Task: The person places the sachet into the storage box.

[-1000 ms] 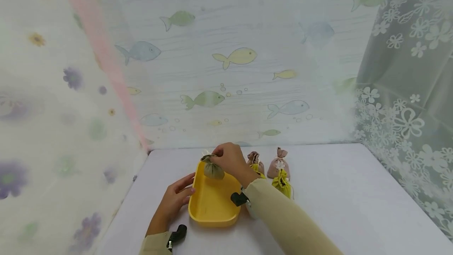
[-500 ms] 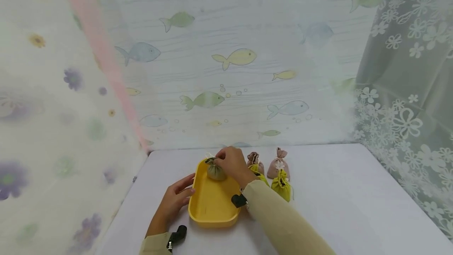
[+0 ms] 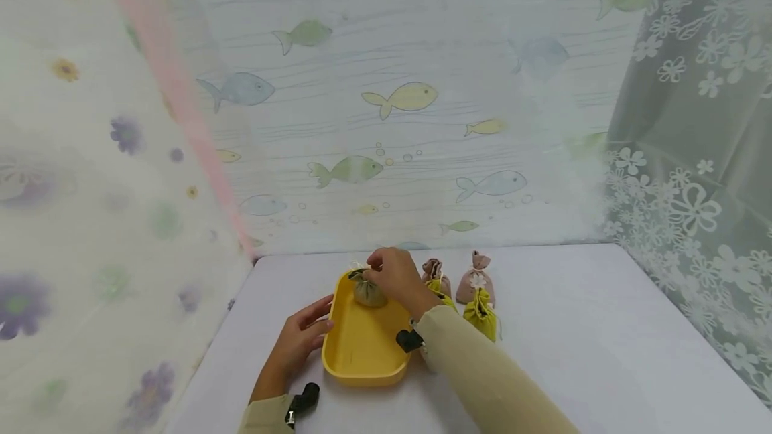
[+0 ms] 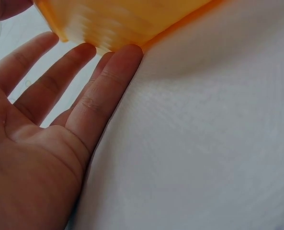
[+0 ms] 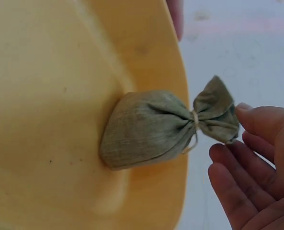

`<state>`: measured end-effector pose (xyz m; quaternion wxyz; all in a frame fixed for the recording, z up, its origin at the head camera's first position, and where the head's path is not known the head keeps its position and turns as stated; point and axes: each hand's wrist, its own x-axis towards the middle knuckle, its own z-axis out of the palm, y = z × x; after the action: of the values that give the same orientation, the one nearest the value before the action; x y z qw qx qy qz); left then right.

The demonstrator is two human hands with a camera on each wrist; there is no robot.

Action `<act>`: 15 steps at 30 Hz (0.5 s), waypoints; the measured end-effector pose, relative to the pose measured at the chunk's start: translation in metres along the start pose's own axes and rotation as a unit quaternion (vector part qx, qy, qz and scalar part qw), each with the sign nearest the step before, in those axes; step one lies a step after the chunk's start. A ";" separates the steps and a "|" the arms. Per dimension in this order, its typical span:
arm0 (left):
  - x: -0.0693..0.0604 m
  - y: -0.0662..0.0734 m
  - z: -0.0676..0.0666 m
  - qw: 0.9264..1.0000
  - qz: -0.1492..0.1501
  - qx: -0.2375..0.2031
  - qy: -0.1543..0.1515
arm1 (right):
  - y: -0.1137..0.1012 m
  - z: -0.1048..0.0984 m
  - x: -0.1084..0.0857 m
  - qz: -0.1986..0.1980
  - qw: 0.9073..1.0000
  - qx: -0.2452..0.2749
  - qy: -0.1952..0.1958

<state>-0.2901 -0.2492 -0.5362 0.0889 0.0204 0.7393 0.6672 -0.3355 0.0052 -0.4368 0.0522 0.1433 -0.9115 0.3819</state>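
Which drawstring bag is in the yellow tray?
The grey-green bag, at the far end of the tray by the right hand; the pink bags and yellow-green bags sit outside on the table.

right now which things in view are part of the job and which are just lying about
In use:
yellow tray
olive-grey pouch, inside it
left hand, touching the tray
right hand, at the pouch's top

Lying about, perhaps related:
two pinkish pouches, on the white table
two yellow-green pouches, in front of them
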 end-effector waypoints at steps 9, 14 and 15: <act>0.002 -0.003 -0.001 1.000 -0.005 -0.003 0.003 | -0.010 -0.017 -0.012 -0.011 1.000 0.000 -0.012; 0.002 -0.001 -0.001 1.000 -0.003 -0.008 -0.003 | -0.008 -0.026 -0.023 -0.018 1.000 0.011 -0.005; 0.001 -0.001 -0.001 1.000 -0.002 -0.007 -0.004 | -0.006 -0.027 -0.025 -0.019 1.000 0.009 -0.003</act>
<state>-0.2913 -0.2497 -0.5371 0.0933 0.0210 0.7345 0.6718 -0.3097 0.0259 -0.4184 0.0551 0.1624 -0.9053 0.3886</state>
